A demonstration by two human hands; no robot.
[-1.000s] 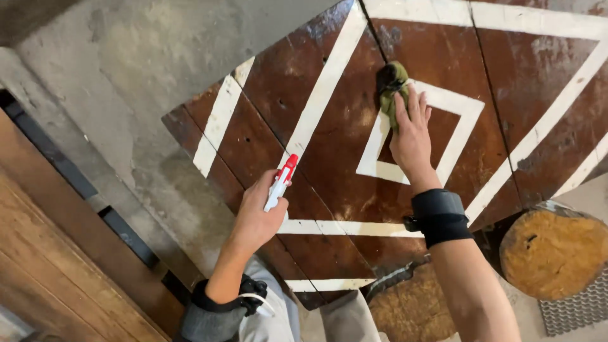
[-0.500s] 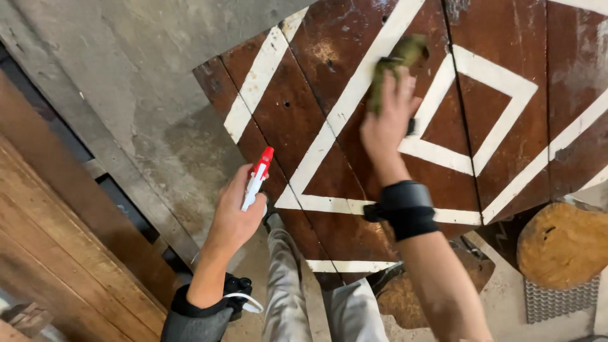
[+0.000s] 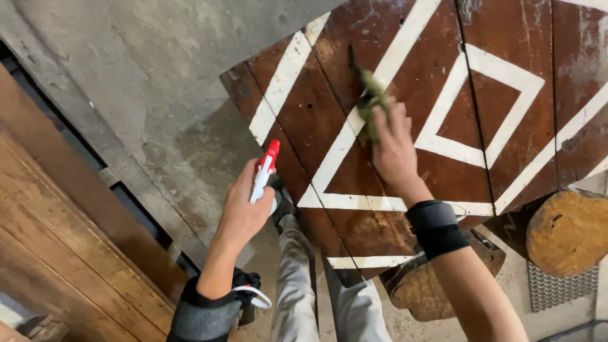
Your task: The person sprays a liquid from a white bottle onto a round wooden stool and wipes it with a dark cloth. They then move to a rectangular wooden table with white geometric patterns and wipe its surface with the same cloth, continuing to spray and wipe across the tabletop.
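Seen from above, looking down. Right hand [image 3: 394,147] pressed flat on a dark green cloth [image 3: 370,104], fingers spread over its lower end, pinning it against the desk [image 3: 411,209], a dark brown plank top painted with white lines and a white diamond outline. Cloth bunched and stretched in a narrow strip, lying across one of the white diagonal stripes near the middle of the visible top, left of the diamond. Left hand [image 3: 244,206] closed around a small spray bottle [image 3: 264,171] with a red head and white neck, held upright just off the left corner of the desk, above the grey concrete floor [image 3: 145,101] and not touching the wood; bottle body mostly hidden inside the fist. Black wristband [image 3: 437,228] on the right forearm, grey sleeve [image 3: 199,320] with a black strap at the left wrist. Light grey trouser legs [image 3: 297,285] below, between the two arms. Log stumps [image 3: 567,231] under the near edge of the desk at the right. Wooden boards [image 3: 57,234] running along the left side, with a dark gap beside them.
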